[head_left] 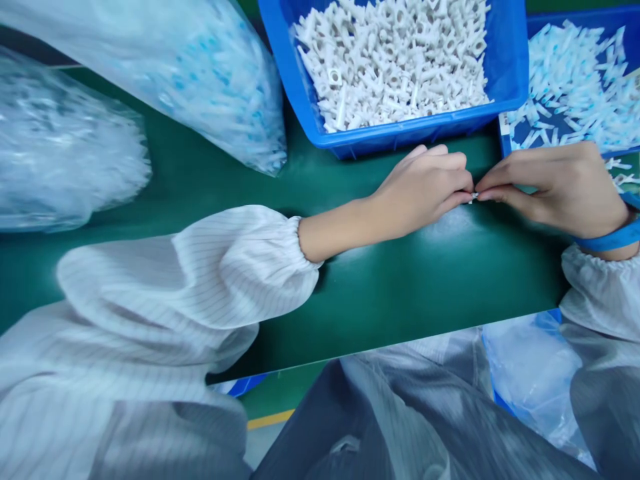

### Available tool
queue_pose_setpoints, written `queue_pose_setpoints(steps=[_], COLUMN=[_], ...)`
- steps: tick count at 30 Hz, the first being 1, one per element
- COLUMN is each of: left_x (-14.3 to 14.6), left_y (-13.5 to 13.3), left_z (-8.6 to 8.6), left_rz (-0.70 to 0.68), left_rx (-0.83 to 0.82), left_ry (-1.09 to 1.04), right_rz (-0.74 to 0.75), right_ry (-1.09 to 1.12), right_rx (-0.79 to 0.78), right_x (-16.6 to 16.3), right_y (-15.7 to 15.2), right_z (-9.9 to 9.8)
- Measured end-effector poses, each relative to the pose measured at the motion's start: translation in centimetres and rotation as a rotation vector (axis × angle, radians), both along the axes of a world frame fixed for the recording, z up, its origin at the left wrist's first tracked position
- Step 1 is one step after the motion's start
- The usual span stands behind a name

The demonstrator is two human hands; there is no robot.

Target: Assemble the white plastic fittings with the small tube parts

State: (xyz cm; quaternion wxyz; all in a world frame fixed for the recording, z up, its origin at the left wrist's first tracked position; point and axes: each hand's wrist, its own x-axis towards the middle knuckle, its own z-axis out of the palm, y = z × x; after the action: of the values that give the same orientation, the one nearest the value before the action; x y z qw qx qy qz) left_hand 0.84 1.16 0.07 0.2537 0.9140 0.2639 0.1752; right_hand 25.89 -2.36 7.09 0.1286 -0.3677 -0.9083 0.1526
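Green tabletop [400, 293] below, hands [427, 187] [563, 183] pinch a white piece [473, 197] between them.

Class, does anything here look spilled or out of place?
Perhaps the few white pieces outside the right-hand blue tray, near the right hand: loose, they look stray, though possibly placed deliberately.

A tiny white piece [473, 197] is pinched where the left hand [425, 185] and the right hand [565, 188] meet, over the green counter [400, 287]. Since most of it is hidden, its exact shape and tilt cannot be told.
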Motion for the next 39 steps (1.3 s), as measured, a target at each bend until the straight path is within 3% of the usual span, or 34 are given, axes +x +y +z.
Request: queue_pose_setpoints(steps=[8,18,29,39], left_x=[0.5,1.0,1.3,1.0], left_y=[-0.2,-0.3,-0.2,0.3], left_z=[1.1,2.0,2.6,1.7], left_rz=[-0.018,-0.029,-0.053,-0.047], left_rx=[-0.028,-0.033,-0.045,-0.039], left_ry=[0.070,0.167,0.192,0.164], right_rz=[-0.025,0.108,0.182,0.137], right_ry=[0.038,0.027,-0.220,-0.436], right_rx=[-0.026,0.182,0.307,0.289], right_x=[0.0,0.1,-0.7,-2.5], right_y=[-0.1,-0.1,-1.3,-2.0], right_z=[-0.1,-0.1,0.5,0.7])
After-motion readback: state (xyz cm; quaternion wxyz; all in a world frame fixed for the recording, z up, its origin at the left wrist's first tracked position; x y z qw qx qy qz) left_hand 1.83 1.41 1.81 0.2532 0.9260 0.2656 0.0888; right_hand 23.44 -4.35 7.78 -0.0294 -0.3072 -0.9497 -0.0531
